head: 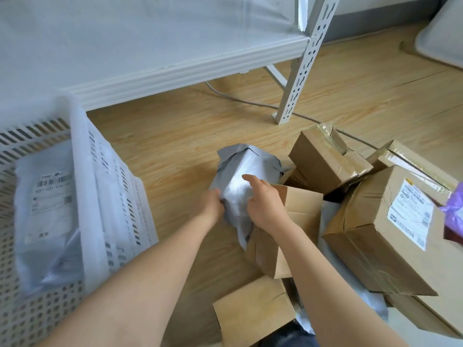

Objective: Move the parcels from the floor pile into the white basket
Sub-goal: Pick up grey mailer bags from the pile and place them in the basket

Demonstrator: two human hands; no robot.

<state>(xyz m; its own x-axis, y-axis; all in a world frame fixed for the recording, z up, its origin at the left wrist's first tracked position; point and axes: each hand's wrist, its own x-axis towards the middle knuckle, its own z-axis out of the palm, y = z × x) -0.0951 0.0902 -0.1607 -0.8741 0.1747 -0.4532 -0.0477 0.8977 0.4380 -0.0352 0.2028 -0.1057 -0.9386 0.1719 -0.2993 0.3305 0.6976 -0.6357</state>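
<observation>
A grey plastic mailer parcel [246, 169] stands at the left edge of the floor pile. My left hand [213, 205] grips its lower left side, and my right hand [263, 202] clasps its right side with the fingers spread over the wrap. The pile to the right holds several brown cardboard boxes, among them a taped one [328, 161] and a large one with a white label [380, 236]. The white slotted basket [110, 186] sits on the floor at the left, with a flat grey labelled parcel [47, 209] inside it.
A white metal shelf [150, 53] runs across the back, its slotted leg [298, 78] standing on the wood floor just behind the pile. A grey cable [250, 102] trails along the floor. A purple bag [454, 209] peeks in at the right edge. Bare floor lies between basket and pile.
</observation>
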